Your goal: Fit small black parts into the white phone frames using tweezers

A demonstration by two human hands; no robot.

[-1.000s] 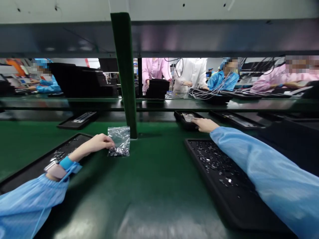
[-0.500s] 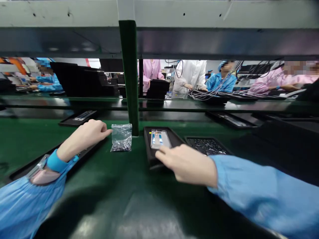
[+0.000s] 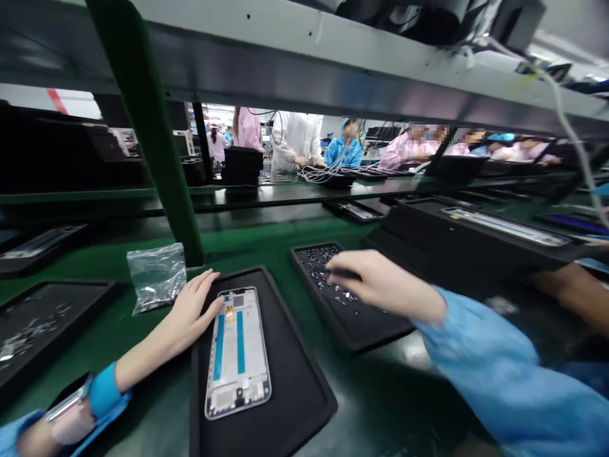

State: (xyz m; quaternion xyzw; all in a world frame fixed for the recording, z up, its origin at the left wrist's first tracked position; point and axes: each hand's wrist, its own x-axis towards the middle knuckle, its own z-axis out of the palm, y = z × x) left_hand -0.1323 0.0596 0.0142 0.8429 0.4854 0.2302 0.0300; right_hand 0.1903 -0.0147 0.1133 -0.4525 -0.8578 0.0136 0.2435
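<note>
lower centre, phone frame (image 3: 252, 355): lengthwise up-down
left hand (image 3: 191, 310): nearer, loose, at upper-left edge
right hand (image 3: 375, 279): curled, contents unclear

My left hand (image 3: 193, 311) lies spread at the upper left edge of the phone tray (image 3: 302, 397), thumb at the side of the phone frame (image 3: 254, 349). The frame lies flat in the tray, with two blue strips (image 3: 240, 343) along it. My right hand (image 3: 378, 279) is over the parts tray (image 3: 364, 327), fingers curled above small parts (image 3: 343, 296); I cannot tell whether they grip one. A clear bag (image 3: 157, 276) leans by the green post (image 3: 157, 146), just beside my left fingers. Further left is another tray (image 3: 90, 295) of loose bits (image 3: 31, 336). Across the bench sit and stand co-workers (image 3: 345, 152) in blue, pink and white.
</note>
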